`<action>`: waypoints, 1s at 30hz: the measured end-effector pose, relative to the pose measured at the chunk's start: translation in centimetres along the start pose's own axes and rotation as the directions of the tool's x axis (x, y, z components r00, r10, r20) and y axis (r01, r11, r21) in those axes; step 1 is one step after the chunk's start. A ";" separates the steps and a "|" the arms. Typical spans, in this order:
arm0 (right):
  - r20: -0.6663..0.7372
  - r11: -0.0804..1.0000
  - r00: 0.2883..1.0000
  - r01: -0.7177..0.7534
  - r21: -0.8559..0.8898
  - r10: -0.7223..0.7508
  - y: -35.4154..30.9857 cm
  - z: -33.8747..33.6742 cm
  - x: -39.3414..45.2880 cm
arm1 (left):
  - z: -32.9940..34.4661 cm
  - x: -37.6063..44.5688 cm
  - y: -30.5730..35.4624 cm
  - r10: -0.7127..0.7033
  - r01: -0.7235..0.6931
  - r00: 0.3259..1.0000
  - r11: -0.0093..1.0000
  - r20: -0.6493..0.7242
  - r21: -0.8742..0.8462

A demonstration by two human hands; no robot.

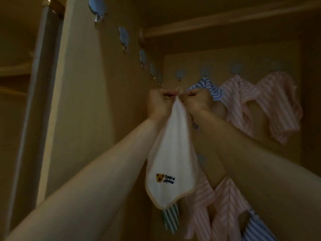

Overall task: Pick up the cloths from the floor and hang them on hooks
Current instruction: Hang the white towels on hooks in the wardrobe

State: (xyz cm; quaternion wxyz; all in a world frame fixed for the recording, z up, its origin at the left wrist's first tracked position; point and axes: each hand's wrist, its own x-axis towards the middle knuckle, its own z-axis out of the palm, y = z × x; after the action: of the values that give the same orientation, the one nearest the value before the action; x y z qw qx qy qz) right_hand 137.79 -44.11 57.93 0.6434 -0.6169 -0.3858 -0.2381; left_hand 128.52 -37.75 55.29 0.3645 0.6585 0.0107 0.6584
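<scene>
A white cloth (171, 153) with a small bear picture hangs from its top corner between both my hands. My left hand (159, 102) and my right hand (195, 100) each pinch that corner, where a small white loop (178, 89) sticks up. The loop sits just below a bare blue hook (180, 75) on the back panel. A row of blue cloud-shaped hooks (124, 36) runs along the left side panel, all bare.
A blue striped cloth (211, 87) and two pink striped cloths (272, 105) hang on back-panel hooks to the right. Lower down hang more pink striped cloths (224, 206), a green striped one (171, 219) and a blue striped one (257, 230). A wooden shelf (225, 23) runs overhead.
</scene>
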 end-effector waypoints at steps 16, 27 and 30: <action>0.007 0.985 1.000 0.023 -0.170 -0.022 2.2 4.1 10.8 | 5.7 9.9 -6.9 -0.037 0.035 0.997 0.999 -0.065 -0.039; -0.042 0.948 0.994 0.079 -0.309 -0.096 1.8 6.4 17.6 | 8.7 16.3 -9.5 0.038 -0.038 0.999 0.999 -0.009 -0.010; -0.030 0.937 0.995 0.076 -0.342 -0.091 1.6 6.8 18.2 | 9.2 17.9 -10.1 0.057 -0.057 0.998 0.996 0.004 0.073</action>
State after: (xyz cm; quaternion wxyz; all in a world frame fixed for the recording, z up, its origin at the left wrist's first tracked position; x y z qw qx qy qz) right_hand 148.43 -34.20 70.95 0.5250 -0.6963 -0.3498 -0.3424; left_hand 143.69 -25.76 66.91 0.3212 0.6720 0.0157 0.6671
